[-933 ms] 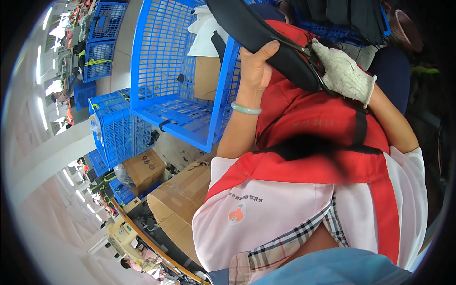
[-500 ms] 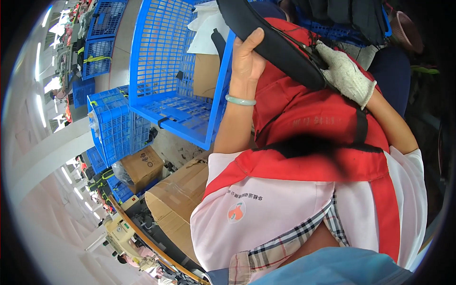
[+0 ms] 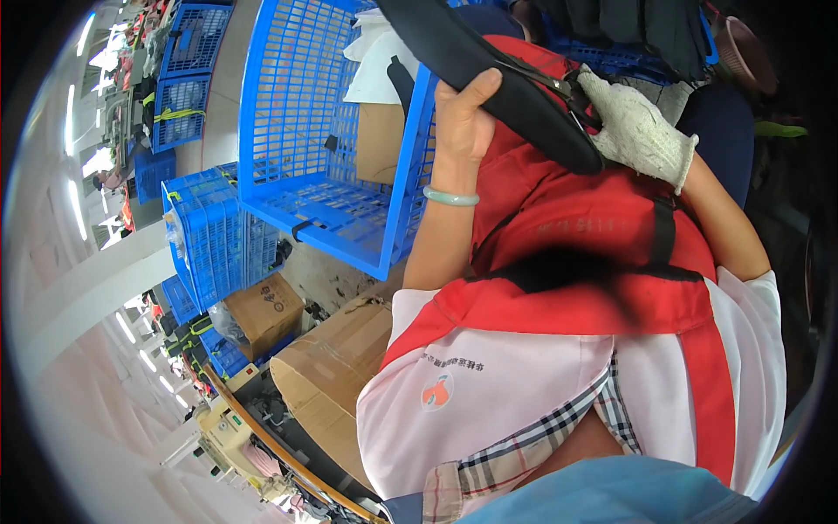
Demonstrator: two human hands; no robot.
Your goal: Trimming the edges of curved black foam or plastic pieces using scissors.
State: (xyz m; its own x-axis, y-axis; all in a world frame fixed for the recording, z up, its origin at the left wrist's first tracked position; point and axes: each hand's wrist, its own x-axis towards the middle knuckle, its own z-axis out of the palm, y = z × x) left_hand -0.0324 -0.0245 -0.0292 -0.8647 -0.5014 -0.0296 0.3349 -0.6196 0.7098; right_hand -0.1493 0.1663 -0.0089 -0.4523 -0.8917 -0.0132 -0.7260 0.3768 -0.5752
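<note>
A long, curved, padded black strap (image 3: 537, 113) lies slantwise over my lap, its upper end running out of the picture at the top. My left hand (image 3: 465, 118), bare and with a pale green bangle at the wrist, is closed on the strap's near edge, thumb on top. My right hand (image 3: 635, 131) wears a white knitted glove and is closed around dark metal scissors (image 3: 550, 83). Their blades lie along the strap's far edge, pointing left. The glove hides most of the handles. Under the strap is my red apron (image 3: 559, 201).
Left of my left arm stands a blue plastic crate (image 3: 319, 223) holding white sheets and a cardboard piece (image 3: 380, 140). More blue crates (image 3: 209, 244) and cardboard boxes (image 3: 262, 314) stand farther left. Black pieces (image 3: 646, 35) fill a crate at the top right, beside a pink basket (image 3: 746, 57).
My left hand has shifted slightly right and down along with the strap. The scissors' blades show more plainly above the strap. My right hand has barely moved.
</note>
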